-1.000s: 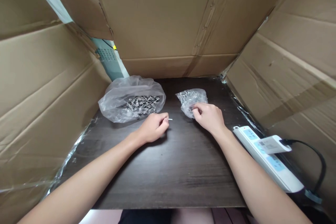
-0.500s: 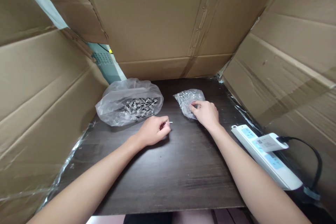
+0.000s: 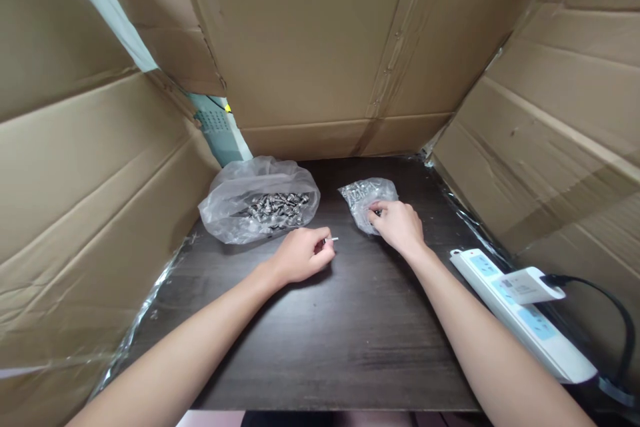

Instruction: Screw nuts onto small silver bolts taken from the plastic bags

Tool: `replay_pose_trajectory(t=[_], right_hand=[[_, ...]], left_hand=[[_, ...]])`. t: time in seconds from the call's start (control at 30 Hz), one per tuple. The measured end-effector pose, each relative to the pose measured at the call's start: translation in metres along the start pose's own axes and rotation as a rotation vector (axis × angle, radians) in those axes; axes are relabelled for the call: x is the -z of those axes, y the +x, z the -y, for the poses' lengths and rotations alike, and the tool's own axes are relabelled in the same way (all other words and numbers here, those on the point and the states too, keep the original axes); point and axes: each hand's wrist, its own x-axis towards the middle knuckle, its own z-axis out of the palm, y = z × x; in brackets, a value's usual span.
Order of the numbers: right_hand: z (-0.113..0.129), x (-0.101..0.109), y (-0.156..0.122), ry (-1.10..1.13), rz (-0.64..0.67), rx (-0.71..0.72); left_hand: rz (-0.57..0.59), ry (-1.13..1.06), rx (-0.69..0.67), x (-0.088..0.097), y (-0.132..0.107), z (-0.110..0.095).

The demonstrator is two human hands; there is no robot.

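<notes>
My left hand [image 3: 305, 255] is closed in a pinch round a screw [image 3: 335, 239], whose thin silver shank sticks out to the right of the fingertips. The screw's head is hidden by the fingers. My right hand [image 3: 399, 223] reaches into the mouth of a small clear plastic bag [image 3: 364, 195] that holds small shiny metal parts. Its thumb and forefinger are bent together there, and what lies between them is too small to make out. Left of the hands, a larger clear bag [image 3: 225, 213] lies open with many dark metal screws [image 3: 280, 208] inside.
Both bags lie on a dark wooden table [image 3: 320, 347]. Cardboard walls [image 3: 310, 47] enclose it at the left, back and right. By the right edge lies a white power strip [image 3: 530, 320] with a white adapter [image 3: 530, 285] and a black cable [image 3: 607, 297].
The whole view has shifted slightly, so everything sits a little farther right and lower. My left hand still holds the screw, and my right fingers have shifted slightly in the small bag's mouth.
</notes>
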Motion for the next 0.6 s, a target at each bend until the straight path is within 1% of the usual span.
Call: replay_pose_trajectory(t=[0.13, 0.2, 0.27, 0.4, 0.47, 0.5, 0.53, 0.6], right_hand=[[-0.010, -0.004, -0.001, 0.150, 0.003, 0.045], [-0.013, -0.005, -0.003, 0.172, 0.013, 0.084], [-0.012, -0.005, -0.006, 0.109, 0.000, 0.117], [-0.008, -0.004, -0.012, -0.053, -0.084, 0.166], [-0.007, -0.003, -0.014, -0.052, -0.153, 0.205], [-0.006, -0.002, -0.016, -0.028, -0.208, 0.237], [-0.005, -0.001, -0.019, 0.010, -0.279, 0.281], [-0.002, 0.000, -0.027, 0.118, -0.462, 0.434]], left_hand=[[-0.016, -0.010, -0.010, 0.000, -0.001, 0.001], [-0.019, -0.013, -0.015, 0.000, -0.002, 0.001], [-0.013, -0.015, -0.013, 0.000, -0.002, 0.001], [0.000, -0.009, -0.017, 0.001, -0.003, 0.001], [-0.002, 0.004, -0.018, 0.001, -0.003, 0.001], [-0.003, 0.009, -0.017, 0.001, -0.003, 0.001], [-0.004, 0.010, -0.016, 0.001, -0.003, 0.001], [-0.008, 0.003, -0.022, 0.001, -0.004, 0.001]])
